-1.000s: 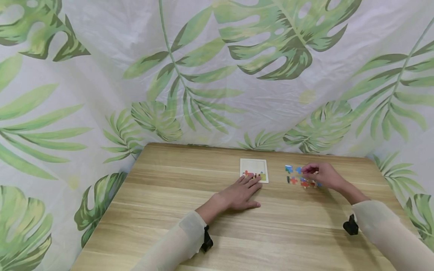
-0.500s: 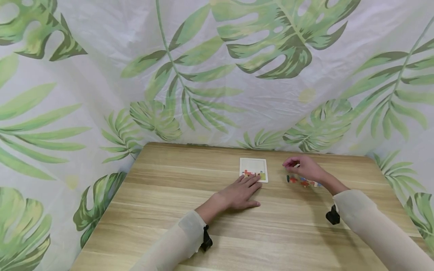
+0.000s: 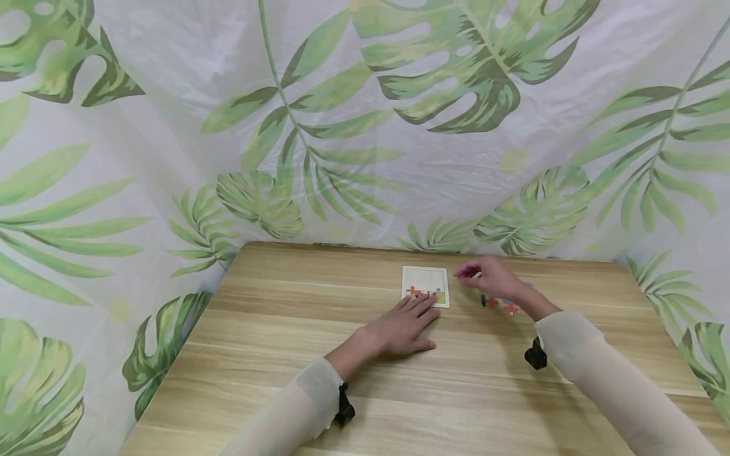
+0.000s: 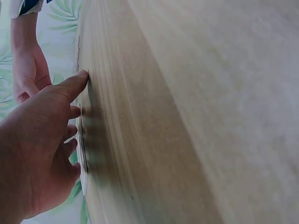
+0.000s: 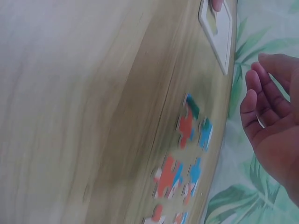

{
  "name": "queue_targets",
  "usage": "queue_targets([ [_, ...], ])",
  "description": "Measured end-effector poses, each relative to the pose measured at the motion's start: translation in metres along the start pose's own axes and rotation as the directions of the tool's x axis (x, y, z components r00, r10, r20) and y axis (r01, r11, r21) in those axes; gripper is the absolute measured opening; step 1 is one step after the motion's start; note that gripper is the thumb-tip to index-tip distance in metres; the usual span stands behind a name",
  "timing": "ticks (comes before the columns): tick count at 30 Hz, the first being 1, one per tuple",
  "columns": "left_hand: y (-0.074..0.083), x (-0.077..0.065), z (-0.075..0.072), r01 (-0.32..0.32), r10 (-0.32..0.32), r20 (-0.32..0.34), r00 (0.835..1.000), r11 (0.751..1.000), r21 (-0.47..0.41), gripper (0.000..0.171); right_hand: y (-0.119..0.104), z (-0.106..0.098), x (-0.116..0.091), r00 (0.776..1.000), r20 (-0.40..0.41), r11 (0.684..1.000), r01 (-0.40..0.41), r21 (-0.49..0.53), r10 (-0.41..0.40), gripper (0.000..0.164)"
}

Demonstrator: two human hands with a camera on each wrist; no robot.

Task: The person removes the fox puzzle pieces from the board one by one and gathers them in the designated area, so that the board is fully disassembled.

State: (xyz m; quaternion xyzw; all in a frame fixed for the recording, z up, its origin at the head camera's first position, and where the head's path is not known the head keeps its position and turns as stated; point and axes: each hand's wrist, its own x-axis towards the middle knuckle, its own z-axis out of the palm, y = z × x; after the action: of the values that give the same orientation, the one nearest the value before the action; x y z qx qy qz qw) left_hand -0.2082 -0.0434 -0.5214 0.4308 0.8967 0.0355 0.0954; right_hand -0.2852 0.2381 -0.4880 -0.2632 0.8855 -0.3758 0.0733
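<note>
A flat white puzzle tray (image 3: pixel 410 273) lies near the table's far edge, with red and yellow-green jigsaw pieces (image 3: pixel 441 296) along its near side. My left hand (image 3: pixel 402 326) lies flat, fingertips over the tray's near edge and those pieces; its thumb is on the wood. Up and right of the tray, my right hand (image 3: pixel 485 277) is raised above the table, thumb and fingertips brought together. I cannot tell whether a piece is between them. Below it in the right wrist view lie several loose jigsaw pieces (image 5: pixel 166 177) in red, blue and green.
The wooden table (image 3: pixel 319 291) backs onto a leaf-print curtain (image 3: pixel 342 126), which also hangs at both sides. A black wrist camera (image 3: pixel 345 405) sits at the left cuff, and another black wrist camera (image 3: pixel 536 353) at the right.
My right hand has moved left, from over the loose pieces to close by the tray's right side. The left hand keeps its place on the tray.
</note>
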Motion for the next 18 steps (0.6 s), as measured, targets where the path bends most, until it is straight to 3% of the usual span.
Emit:
queue_targets([
  [9, -0.002, -0.009, 0.002, 0.016, -0.016, -0.005, 1.0, 1.0, 0.022, 0.073, -0.011, 0.018, 0.022, 0.997, 0.045, 0.998, 0.063, 0.023, -0.064, 0.018],
  [18, -0.002, -0.013, 0.002, 0.011, -0.012, 0.012, 1.0, 1.0, 0.018, 0.074, -0.018, 0.035, 0.037, 0.994, 0.096, 0.999, 0.04, 0.033, -0.043, 0.019],
])
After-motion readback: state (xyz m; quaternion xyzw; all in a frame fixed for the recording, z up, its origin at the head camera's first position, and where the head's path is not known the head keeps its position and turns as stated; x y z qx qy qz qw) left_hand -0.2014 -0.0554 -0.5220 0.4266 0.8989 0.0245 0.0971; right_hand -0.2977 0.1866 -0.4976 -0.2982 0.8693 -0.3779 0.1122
